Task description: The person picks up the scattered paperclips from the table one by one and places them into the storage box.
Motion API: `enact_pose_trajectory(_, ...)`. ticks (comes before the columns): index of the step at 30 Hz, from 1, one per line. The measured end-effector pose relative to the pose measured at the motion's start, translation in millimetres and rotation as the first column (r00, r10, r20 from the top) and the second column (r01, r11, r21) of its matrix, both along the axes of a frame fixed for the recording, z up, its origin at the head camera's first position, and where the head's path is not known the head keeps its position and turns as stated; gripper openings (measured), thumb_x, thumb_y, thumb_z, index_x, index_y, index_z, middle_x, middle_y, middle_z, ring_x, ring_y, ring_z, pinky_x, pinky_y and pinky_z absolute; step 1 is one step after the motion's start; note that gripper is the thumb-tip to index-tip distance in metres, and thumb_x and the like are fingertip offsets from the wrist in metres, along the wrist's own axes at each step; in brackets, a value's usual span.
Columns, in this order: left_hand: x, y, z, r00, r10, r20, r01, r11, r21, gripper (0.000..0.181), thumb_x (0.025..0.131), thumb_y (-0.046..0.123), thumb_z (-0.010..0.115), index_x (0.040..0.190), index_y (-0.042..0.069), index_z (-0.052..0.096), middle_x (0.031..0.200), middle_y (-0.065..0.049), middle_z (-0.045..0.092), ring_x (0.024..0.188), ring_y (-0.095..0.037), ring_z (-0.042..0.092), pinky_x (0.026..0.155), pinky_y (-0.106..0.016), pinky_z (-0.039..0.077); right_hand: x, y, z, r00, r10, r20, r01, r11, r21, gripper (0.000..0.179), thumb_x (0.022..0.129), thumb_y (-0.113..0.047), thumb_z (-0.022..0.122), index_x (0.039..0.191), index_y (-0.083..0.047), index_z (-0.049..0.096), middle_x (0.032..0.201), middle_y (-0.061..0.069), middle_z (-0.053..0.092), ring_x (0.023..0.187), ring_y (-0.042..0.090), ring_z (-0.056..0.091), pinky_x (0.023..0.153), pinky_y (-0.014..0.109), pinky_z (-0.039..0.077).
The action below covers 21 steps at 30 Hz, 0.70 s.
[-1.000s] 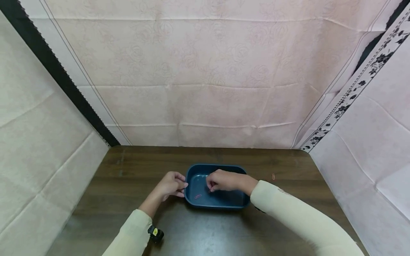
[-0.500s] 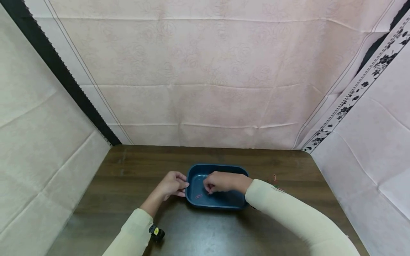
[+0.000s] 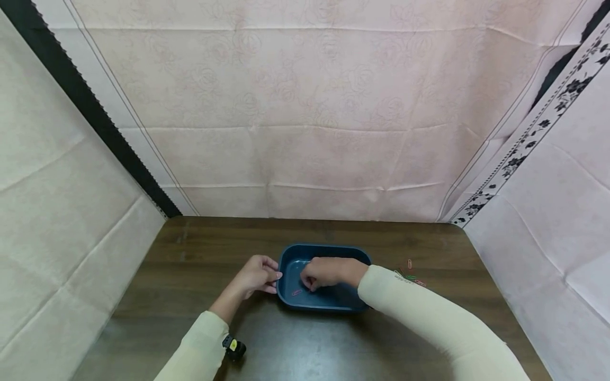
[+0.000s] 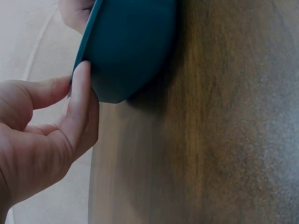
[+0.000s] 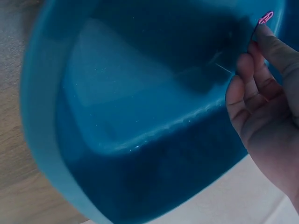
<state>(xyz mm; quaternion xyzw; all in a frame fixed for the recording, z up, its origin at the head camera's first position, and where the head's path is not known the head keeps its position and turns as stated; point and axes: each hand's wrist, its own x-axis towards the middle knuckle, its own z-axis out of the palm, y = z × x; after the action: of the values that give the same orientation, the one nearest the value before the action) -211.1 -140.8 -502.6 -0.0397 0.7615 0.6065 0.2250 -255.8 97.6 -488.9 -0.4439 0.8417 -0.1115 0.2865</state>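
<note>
A blue tray point(image 3: 329, 304) stands on the wooden table. My left hand point(image 3: 257, 274) pinches its left rim between thumb and fingers; the left wrist view shows this grip from outside the tray wall. Inside the tray, my right hand point(image 3: 326, 272) is low over the floor, fingers curled, thumb and index tips together on a thin paper clip, largely hidden. A pink paper clip point(image 3: 296, 292) lies on the tray floor, left of those fingertips. In the right wrist view, a pink clip point(image 5: 266, 17) shows right at the thumb tip.
Several loose paper clips lie on the table right of the tray, among them an orange clip point(image 3: 410, 264), a green clip point(image 3: 411, 277) and a red clip point(image 3: 420, 282), partly beside the right sleeve point(image 3: 429, 312). Cloth point(image 3: 305, 159) hangs behind the table.
My right hand has shifted slightly left and down inside the tray. Its sleeve has moved left, uncovering more of the clips on the table. The left hand keeps its hold on the rim.
</note>
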Motion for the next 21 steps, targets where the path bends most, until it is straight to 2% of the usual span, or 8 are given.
enact_pose_trajectory(7,0.7,0.4,1.2,1.000,-0.006,0.003,0.006,1.000,-0.002,0.023,0.100,0.003,0.065,0.120,-0.006,0.059,0.101,-0.026,0.067,0.070,-0.021,0.069,0.067,-0.035,0.066,-1.6,-0.8,-5.3,1.000,-0.021,-0.008,0.021,0.998,0.053,0.005,0.100,-0.021,0.069,0.096,-0.020,0.071,0.083,-0.009,0.064,0.072,0.004,0.059,0.068,0.017,0.054)
enact_pose_trajectory(21,0.5,-0.2,0.5,1.000,0.003,0.006,-0.003,1.000,-0.001,0.022,0.099,0.002,0.065,0.119,-0.006,0.059,0.101,-0.027,0.067,0.069,-0.021,0.069,0.067,-0.035,0.066,-2.2,-4.4,-7.6,1.000,-0.016,-0.008,0.016,0.998,0.065,0.006,0.100,-0.021,0.069,0.095,-0.021,0.072,0.082,-0.009,0.065,0.070,0.005,0.060,0.066,0.018,0.055)
